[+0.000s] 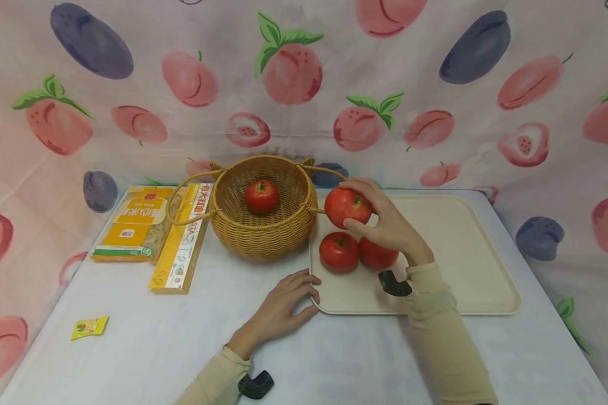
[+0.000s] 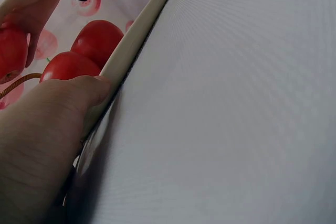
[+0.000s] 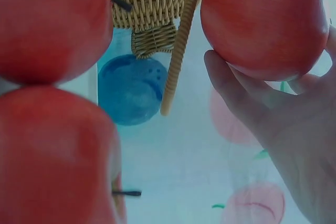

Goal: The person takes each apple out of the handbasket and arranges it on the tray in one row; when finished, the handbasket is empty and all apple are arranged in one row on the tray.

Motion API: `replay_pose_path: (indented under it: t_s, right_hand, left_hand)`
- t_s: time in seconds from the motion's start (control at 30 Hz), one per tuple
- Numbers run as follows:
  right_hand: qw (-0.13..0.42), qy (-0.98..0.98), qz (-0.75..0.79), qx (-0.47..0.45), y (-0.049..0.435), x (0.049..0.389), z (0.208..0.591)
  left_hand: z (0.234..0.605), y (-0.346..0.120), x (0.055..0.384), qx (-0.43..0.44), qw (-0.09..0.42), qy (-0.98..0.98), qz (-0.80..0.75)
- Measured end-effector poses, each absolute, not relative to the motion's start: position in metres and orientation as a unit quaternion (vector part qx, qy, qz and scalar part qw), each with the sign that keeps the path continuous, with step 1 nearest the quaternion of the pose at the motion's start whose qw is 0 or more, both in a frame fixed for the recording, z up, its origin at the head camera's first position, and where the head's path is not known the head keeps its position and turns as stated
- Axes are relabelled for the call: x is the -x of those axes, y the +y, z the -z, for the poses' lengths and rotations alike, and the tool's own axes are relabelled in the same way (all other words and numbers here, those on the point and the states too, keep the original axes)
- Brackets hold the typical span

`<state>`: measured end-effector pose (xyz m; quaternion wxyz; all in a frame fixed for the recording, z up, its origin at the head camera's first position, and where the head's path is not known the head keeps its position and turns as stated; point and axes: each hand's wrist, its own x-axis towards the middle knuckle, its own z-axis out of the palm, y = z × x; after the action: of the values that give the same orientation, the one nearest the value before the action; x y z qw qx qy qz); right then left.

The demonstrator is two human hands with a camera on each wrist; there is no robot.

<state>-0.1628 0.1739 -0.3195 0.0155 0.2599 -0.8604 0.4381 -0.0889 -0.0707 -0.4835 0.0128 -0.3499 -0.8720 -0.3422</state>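
Note:
My right hand (image 1: 392,222) grips a red apple (image 1: 345,207) between thumb and fingers, raised above the left part of a cream tray (image 1: 456,253). Below it on the tray sit two more red apples, one (image 1: 338,252) in plain sight and the other (image 1: 379,254) partly behind the hand. A fourth apple (image 1: 261,196) lies inside a woven basket (image 1: 264,242), left of the tray. At the tray's front left corner rests my left hand (image 1: 284,306), relaxed fingers spread, fingertips on the rim. Its thumb (image 2: 89,88) lies against the edge in the left wrist view.
Looped handles (image 1: 182,220) stick out from both sides of the basket, the right one reaching close to the raised apple. To the left lie a yellow pasta box (image 1: 179,253) and a yellow food bag (image 1: 132,222). A small yellow packet (image 1: 89,327) is nearer the front left.

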Motion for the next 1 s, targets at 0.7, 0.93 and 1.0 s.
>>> replay_pose_path:
  t_s: [0.7, 0.93, 1.0]
  right_hand:
    - [0.031, -0.863, -0.454, -0.22, 0.212, 0.152, 0.341]
    - [0.045, -0.874, -0.441, -0.199, 0.223, 0.146, 0.345]
    - [0.051, -0.88, -0.432, -0.192, 0.226, 0.144, 0.346]
  left_hand:
    - [0.485, -0.071, 0.09, 0.344, 0.009, -0.877, 0.336]
    - [0.486, -0.071, 0.09, 0.344, 0.01, -0.877, 0.336]
    - [0.486, -0.071, 0.09, 0.344, 0.009, -0.877, 0.335]
